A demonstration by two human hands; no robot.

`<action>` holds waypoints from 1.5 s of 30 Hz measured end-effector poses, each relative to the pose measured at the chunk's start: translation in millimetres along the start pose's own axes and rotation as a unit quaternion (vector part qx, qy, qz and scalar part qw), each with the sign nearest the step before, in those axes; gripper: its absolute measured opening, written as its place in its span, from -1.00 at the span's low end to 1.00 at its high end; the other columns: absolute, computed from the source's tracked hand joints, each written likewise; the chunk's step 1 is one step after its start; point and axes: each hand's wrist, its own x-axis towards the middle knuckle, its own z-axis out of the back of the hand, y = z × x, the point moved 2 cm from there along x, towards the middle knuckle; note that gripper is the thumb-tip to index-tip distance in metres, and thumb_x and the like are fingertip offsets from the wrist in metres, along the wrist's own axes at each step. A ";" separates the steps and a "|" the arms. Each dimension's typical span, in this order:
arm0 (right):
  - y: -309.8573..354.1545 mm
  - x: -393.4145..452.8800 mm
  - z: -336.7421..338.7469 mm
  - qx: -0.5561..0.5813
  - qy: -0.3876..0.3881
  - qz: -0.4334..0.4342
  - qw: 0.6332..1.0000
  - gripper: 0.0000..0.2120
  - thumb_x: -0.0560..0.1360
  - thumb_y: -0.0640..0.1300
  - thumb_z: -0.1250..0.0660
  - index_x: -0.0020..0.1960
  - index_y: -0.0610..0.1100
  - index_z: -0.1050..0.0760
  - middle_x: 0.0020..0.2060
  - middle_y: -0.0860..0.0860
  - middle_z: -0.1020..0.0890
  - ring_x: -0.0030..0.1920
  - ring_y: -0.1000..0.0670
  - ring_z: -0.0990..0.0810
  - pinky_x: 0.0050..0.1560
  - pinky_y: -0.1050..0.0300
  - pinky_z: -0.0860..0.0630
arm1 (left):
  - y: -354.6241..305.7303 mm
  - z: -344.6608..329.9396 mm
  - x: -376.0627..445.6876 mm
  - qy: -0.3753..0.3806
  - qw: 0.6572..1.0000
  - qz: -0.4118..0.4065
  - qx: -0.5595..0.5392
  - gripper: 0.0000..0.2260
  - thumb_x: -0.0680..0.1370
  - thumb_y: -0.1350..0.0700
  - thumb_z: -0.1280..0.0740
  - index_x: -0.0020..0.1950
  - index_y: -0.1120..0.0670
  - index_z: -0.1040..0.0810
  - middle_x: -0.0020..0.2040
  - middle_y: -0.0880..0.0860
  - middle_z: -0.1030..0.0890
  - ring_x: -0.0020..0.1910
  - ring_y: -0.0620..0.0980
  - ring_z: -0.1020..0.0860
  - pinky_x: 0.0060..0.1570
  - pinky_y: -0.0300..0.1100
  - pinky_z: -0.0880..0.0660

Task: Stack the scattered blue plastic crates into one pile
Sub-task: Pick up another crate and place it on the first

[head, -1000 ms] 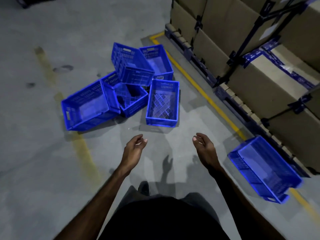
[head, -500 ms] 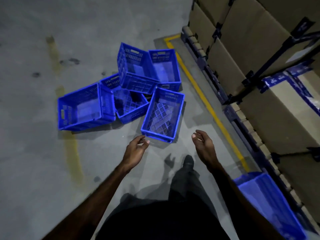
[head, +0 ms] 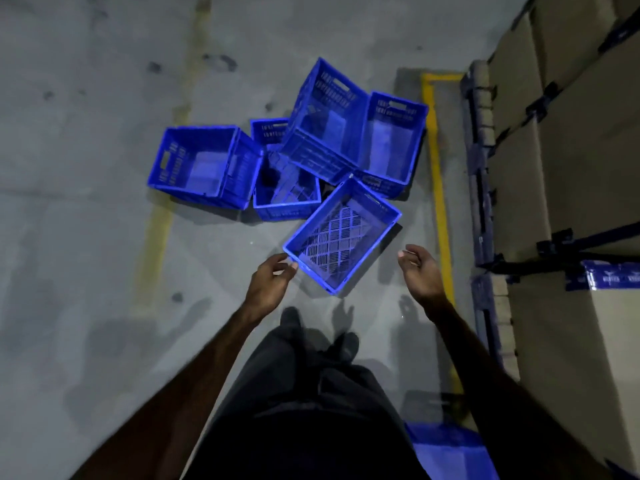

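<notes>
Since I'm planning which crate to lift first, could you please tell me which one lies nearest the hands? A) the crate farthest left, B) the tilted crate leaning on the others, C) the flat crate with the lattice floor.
C: the flat crate with the lattice floor lies just ahead of the left hand and right hand.

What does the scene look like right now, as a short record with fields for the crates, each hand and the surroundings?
nearest crate: upright, empty, on the floor
other crates: four clustered behind, one tilted
crate at bottom edge: partly in view
left hand: open, at nearest crate's near corner
right hand: open, apart from crate
surroundings: cardboard boxes at right, yellow line
</notes>
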 end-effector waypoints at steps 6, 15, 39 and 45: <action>9.2 58.3 -3.9 -0.060 0.035 0.030 0.997 -0.73 0.60 -0.12 -0.39 0.24 -0.22 -0.52 -0.12 0.04 -0.62 -0.16 0.26 -0.59 0.04 0.28 -0.49 | -0.2 -26.7 36.7 -0.018 0.997 0.051 -0.054 -0.63 0.62 0.01 -0.39 0.40 0.08 -0.54 0.11 0.02 -0.63 0.13 0.03 -0.60 0.18 -0.12 -0.49; -0.9 189.6 -17.3 -0.117 0.061 0.042 0.990 -0.94 0.61 -0.15 -0.36 0.07 -0.07 -0.49 -0.30 0.04 -0.53 -0.33 0.15 -0.50 -0.30 0.36 -0.42 | 37.0 -73.7 146.9 -0.028 0.986 0.132 -0.092 -0.70 0.60 0.01 -0.41 0.30 0.07 -0.57 0.00 0.15 -0.68 -0.05 0.23 -0.62 -0.10 -0.10 -0.54; -234.1 591.5 -142.7 -0.362 0.172 0.039 0.915 -0.68 0.59 0.02 -0.35 0.16 -0.23 -0.56 0.13 -0.25 -0.62 0.22 -0.23 -0.58 0.14 -0.01 -0.44 | 316.0 -286.0 377.1 -0.152 0.911 0.309 -0.226 -0.53 0.60 0.09 -0.43 0.45 0.06 -0.34 -0.04 0.18 -0.61 -0.26 0.13 -0.52 -0.15 0.07 -0.49; -284.6 640.5 -169.4 -0.386 0.174 0.040 0.905 -0.55 0.53 -0.03 -0.38 0.34 -0.23 -0.50 0.23 -0.27 -0.61 0.25 -0.27 -0.58 0.20 -0.08 -0.50 | 357.0 -327.0 393.5 -0.151 0.931 0.232 -0.238 -0.82 0.54 0.35 -0.42 0.13 0.26 -0.58 0.02 0.29 -0.64 -0.10 0.14 -0.60 -0.22 -0.04 -0.64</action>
